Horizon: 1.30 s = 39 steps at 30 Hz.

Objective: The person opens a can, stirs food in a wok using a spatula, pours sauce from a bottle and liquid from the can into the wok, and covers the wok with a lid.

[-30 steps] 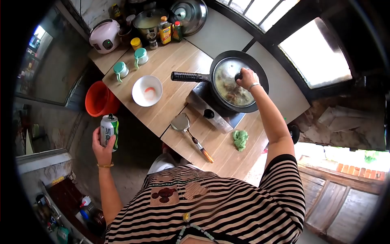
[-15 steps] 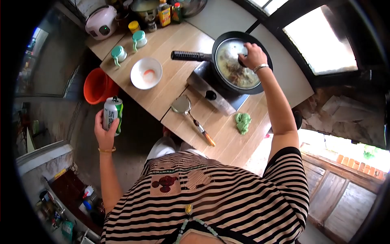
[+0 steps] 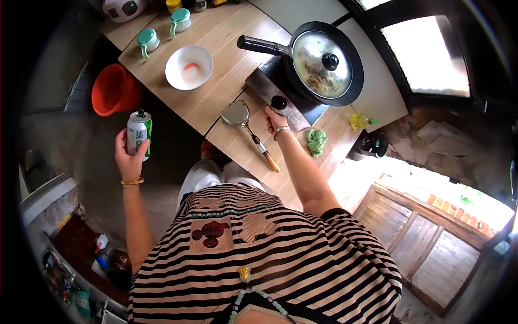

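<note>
My left hand (image 3: 129, 153) is wrapped round a white and green can (image 3: 139, 135), held upright left of the table. My right hand (image 3: 275, 121) is at the front of the stove (image 3: 288, 110), just below its black knob (image 3: 278, 102); its fingers are curled, and whether they grip anything is hidden. On the stove sits a black wok (image 3: 355, 70) with its glass lid (image 3: 318, 46) on and food showing through. A ladle (image 3: 236, 114) lies left of my right hand, and a crumpled green cloth (image 3: 316, 142) lies to its right.
A white bowl (image 3: 189, 80) and two green-lidded jars (image 3: 147, 40) stand on the wooden table (image 3: 229, 48). Beyond the table's left edge is a red bucket (image 3: 113, 89). A small yellow bottle (image 3: 361, 121) stands at the right edge. The wok's handle (image 3: 261, 45) points left.
My right hand has let go of the lid knob and come down to the stove front. My left hand still holds the can. The view has shifted, so the table things appear higher.
</note>
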Each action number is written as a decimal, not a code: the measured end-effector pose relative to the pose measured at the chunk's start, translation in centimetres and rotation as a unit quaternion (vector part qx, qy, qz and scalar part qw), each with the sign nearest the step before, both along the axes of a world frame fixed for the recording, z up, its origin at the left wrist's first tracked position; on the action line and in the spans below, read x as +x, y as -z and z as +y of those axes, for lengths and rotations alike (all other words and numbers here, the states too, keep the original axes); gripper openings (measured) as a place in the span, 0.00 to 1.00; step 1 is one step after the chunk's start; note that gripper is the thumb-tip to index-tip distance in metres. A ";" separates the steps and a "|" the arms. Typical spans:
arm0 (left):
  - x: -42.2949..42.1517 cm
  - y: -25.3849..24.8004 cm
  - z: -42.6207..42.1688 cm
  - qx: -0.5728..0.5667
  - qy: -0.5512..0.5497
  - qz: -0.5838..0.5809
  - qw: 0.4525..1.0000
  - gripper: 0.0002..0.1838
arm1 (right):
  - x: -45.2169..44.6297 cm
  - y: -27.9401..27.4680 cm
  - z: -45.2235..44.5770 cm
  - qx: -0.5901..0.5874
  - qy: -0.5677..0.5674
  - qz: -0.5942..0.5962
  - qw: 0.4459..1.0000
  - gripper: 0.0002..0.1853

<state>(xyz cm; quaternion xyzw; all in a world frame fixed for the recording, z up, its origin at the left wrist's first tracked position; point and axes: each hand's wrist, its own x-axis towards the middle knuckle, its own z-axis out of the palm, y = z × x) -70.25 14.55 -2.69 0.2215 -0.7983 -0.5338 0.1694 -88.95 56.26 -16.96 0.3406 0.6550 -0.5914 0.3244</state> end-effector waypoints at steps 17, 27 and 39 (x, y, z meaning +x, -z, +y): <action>5.1 5.1 -6.6 0.035 -0.031 -0.038 0.998 0.33 | -2.3 4.3 -0.5 0.068 0.198 0.027 0.977 0.16; 4.0 6.3 -8.3 0.035 -0.021 -0.027 0.999 0.32 | -2.5 3.7 -1.1 0.139 0.170 0.050 0.974 0.15; 5.0 7.9 -8.6 0.022 -0.038 -0.062 0.997 0.34 | -2.9 5.4 0.7 0.171 0.104 0.061 0.978 0.12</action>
